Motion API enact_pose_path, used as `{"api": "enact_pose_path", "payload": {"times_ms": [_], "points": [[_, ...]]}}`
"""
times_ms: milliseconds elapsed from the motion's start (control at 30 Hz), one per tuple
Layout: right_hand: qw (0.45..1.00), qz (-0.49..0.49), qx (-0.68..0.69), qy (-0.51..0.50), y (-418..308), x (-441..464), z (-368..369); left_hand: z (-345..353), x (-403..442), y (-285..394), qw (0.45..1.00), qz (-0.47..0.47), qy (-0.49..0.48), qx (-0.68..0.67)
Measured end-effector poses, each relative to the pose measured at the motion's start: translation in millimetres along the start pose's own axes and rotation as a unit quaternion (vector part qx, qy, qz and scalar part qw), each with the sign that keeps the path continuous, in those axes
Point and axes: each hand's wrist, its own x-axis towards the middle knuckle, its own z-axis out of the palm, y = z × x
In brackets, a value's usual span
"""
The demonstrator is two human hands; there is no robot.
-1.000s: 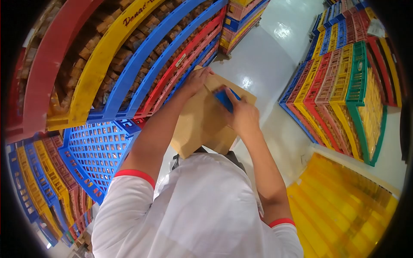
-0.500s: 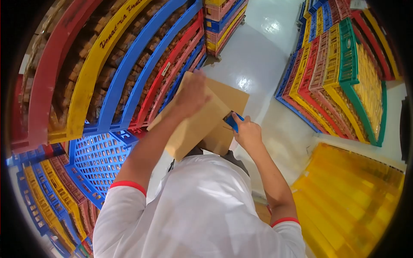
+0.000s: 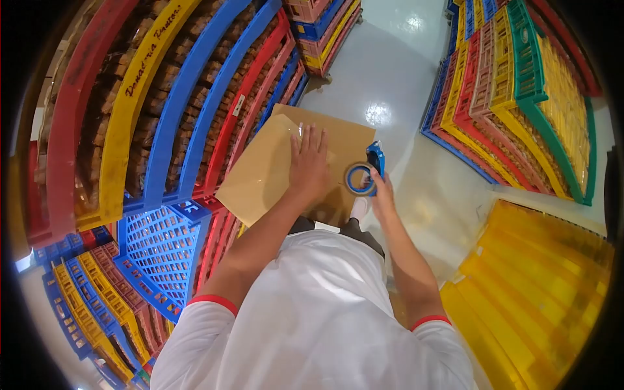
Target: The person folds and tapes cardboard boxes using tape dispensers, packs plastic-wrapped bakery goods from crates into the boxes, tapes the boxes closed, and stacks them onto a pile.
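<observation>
A brown cardboard box (image 3: 260, 175) with its flaps folded over lies in front of my body. On top of it rests my left hand (image 3: 310, 166), palm down and fingers stretched out, holding nothing. My right hand (image 3: 383, 190) is closed around a blue tape dispenser (image 3: 375, 156), held at the box's right side. The dispenser carries a roll of tape (image 3: 359, 179), whose round side faces me. I cannot tell whether the tape touches the cardboard.
Stacked crates of packed goods (image 3: 175, 104) rise close on the left, beside a blue lattice crate (image 3: 162, 240). More stacked crates (image 3: 481, 97) stand on the right. A yellow plastic surface (image 3: 526, 286) lies at lower right. Grey floor (image 3: 383, 71) runs between the stacks.
My left hand, blurred before, now lies flat on the flaps. My right hand has turned the tape dispenser upright, bringing the roll into view. The box's top looks flatter.
</observation>
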Motion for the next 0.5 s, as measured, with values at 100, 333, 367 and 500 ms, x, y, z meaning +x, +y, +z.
{"api": "enact_pose_path", "payload": {"times_ms": [100,333,367,500], "points": [[0.994,-0.011,0.108,-0.023,5,-10,55,4,-1,-1,1.000,-0.005,0.015,0.025],[0.965,0.044,-0.204,-0.160,-58,89,101,6,-6,-6,0.999,0.004,0.044,-0.031],[0.953,0.053,-0.228,-0.194,-61,100,117,6,-6,-6,0.998,0.005,0.045,-0.033],[0.955,0.056,-0.225,-0.186,-64,102,172,-9,-14,-8,0.997,0.023,0.024,-0.067]]}}
